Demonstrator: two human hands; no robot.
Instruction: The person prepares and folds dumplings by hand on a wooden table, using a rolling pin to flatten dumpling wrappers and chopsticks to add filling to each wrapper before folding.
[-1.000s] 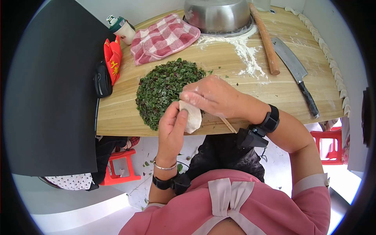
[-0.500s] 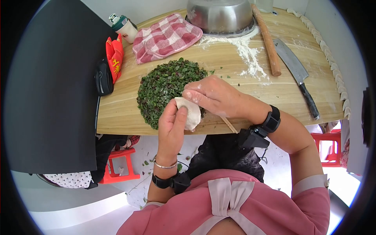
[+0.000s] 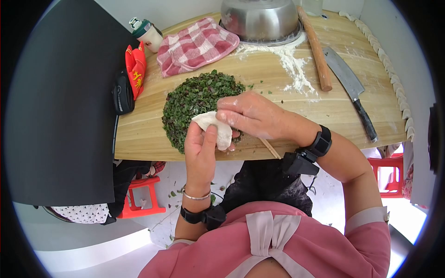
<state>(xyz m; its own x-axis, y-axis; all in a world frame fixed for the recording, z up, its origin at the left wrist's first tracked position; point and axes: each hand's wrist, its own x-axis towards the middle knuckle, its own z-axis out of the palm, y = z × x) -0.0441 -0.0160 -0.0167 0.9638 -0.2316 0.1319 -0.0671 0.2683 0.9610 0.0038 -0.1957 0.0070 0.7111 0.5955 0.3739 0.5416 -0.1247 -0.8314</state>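
Observation:
A pale, floury dumpling (image 3: 219, 129), its wrapper folded over, is held near the table's front edge. My left hand (image 3: 201, 142) supports it from below, thumb across its face and fingers behind. At its upper right edge my right hand (image 3: 250, 113) pinches the dough, with flour on the fingers. Whatever is inside the wrapper is hidden. Right behind the hands rises a large heap of chopped dark green leaves (image 3: 192, 95). Wooden chopsticks (image 3: 269, 147) stick out from below my right hand at the table edge.
Toward the back stand an upturned steel bowl (image 3: 259, 21), a checked cloth (image 3: 199, 46) and a bottle (image 3: 147, 34). Spilled flour (image 3: 294, 65), a rolling pin (image 3: 316, 51) and a cleaver (image 3: 345, 76) lie on the right. Crescent dough pieces (image 3: 394, 76) line the right edge.
My left hand has shifted slightly left and turned the dumpling, so its folded edge now slants up to the left. My right hand has stayed at nearly the same spot.

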